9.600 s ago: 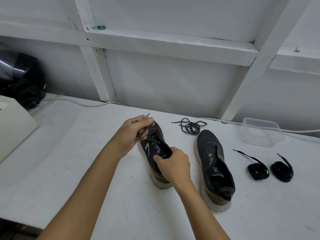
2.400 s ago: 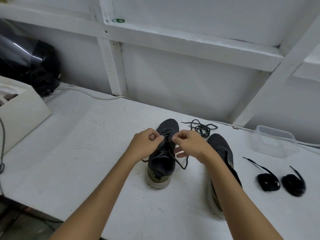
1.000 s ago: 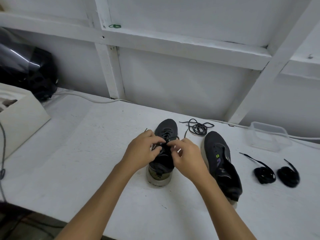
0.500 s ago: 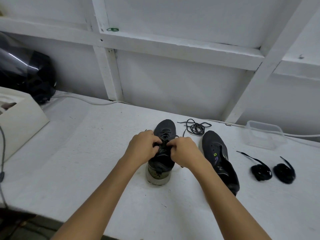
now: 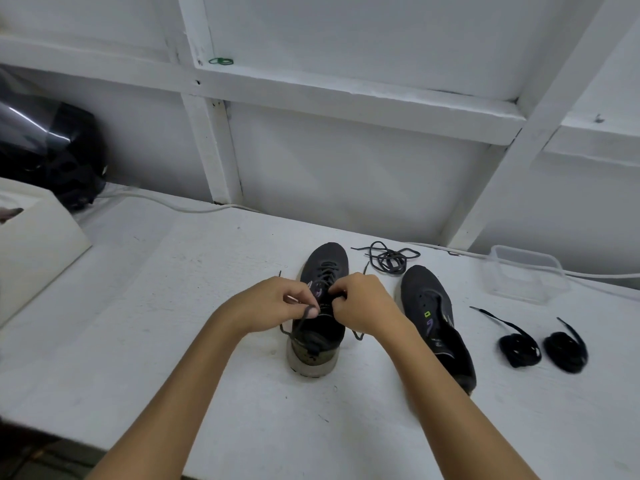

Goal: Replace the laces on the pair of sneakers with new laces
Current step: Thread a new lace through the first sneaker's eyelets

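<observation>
Left hand [image 5: 273, 303] pinching dark cord lace [image 5: 300, 318] over laced sneaker [image 5: 320, 306], frame centre, on rough white surface [image 5: 138, 341]. Right hand [image 5: 363, 303] pinching lace at the tongue. Loose lace tangle [image 5: 389, 259] lying behind. Unlaced mesh sneaker [image 5: 436, 320] sitting right; two coiled flat black laces [image 5: 542, 349] lying far right.

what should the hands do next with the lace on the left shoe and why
Probably pull the lace out of the top eyelets: both the left hand and right hand pinch it over the left sneaker, which is still laced.
</observation>
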